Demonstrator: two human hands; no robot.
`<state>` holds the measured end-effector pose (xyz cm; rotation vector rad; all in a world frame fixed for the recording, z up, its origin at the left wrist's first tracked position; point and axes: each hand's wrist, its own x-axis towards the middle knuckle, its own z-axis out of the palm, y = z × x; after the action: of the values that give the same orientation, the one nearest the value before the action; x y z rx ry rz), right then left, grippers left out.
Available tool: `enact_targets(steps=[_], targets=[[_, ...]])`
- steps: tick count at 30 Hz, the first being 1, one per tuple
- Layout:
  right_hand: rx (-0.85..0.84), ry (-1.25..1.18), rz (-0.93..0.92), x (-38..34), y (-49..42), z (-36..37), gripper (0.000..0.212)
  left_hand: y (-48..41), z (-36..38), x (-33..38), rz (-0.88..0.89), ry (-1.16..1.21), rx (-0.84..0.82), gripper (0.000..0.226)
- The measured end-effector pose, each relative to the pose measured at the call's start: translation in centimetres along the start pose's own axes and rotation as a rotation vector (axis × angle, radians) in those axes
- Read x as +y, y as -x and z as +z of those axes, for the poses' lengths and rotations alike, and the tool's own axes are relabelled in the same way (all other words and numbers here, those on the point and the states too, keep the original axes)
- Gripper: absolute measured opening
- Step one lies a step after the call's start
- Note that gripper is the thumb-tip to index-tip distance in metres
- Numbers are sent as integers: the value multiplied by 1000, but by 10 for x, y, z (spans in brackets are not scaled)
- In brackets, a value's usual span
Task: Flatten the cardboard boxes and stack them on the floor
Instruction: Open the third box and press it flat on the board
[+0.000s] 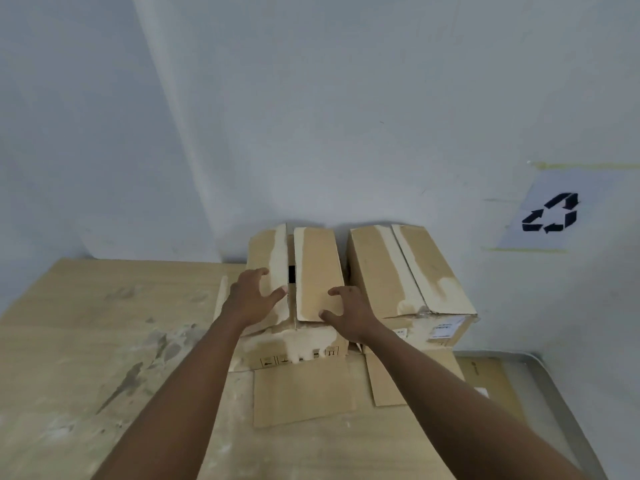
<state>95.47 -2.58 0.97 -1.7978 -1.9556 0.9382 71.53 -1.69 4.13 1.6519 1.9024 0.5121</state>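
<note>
Lying spread-fingered, the left hand (254, 295) is set on the left flap (265, 249) of the box (304, 342); the right hand (347, 311) likewise on the right flap (317, 265).

The label (446, 329) on the right box (398, 271) is too blurred to read.

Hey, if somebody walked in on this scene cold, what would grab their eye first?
Two bare arms reach in from the bottom. The left hand and right hand rest with spread fingers on the top flaps of the left cardboard box at centre. A second box stands just to its right against the wall, and a recycling sign is taped there at far right.
</note>
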Motion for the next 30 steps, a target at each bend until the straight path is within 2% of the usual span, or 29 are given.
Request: enact_targets(steps=[4,8,12,15,18,22,24,27,30], targets=[[81,7,92,-7,-22,21,82,-43,15,6,-135,-41,-66,109],[130,-173,311,-21,-44,37,99,-67,22,-4,-128,-169,-155,121],[239,-108,446,-47,-54,63,105,-83,15,-20,-90,-208,-241,123],[322,-27,504,-72,-52,86,113,-93,1,-34,-46,-221,-293,120],[323,52,541,-94,-46,108,121,-97,-16,-51,-7,-235,-341,118],[300,92,572,-120,-40,128,116,-101,-42,-71,32,-242,-394,115],[300,80,591,-129,-37,132,112,-103,-63,-72,51,-140,-436,113],[319,-6,589,-134,-34,131,106,-110,-110,-72,-2,27,-538,96],[321,-157,581,-136,-32,125,98,-123,-158,-82,-10,-47,-606,64]])
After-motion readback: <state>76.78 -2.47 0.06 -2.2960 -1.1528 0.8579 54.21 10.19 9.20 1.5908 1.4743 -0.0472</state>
